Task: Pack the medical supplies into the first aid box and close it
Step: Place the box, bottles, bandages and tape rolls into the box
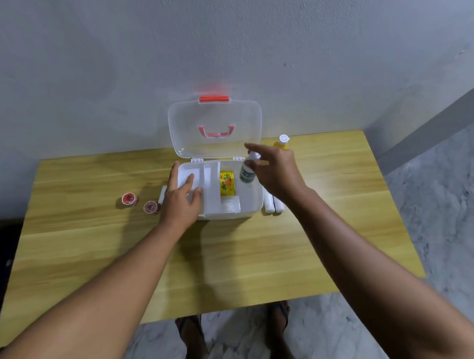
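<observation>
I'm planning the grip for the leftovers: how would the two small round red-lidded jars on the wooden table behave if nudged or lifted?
The two small round red-lidded jars look tipped on their sides, so a nudge would probably roll them. They seem light for the left hand to pinch. Their smooth curved walls may be slippery.

Open white first aid box [255, 203] holds yellow packet [227, 184].
</observation>
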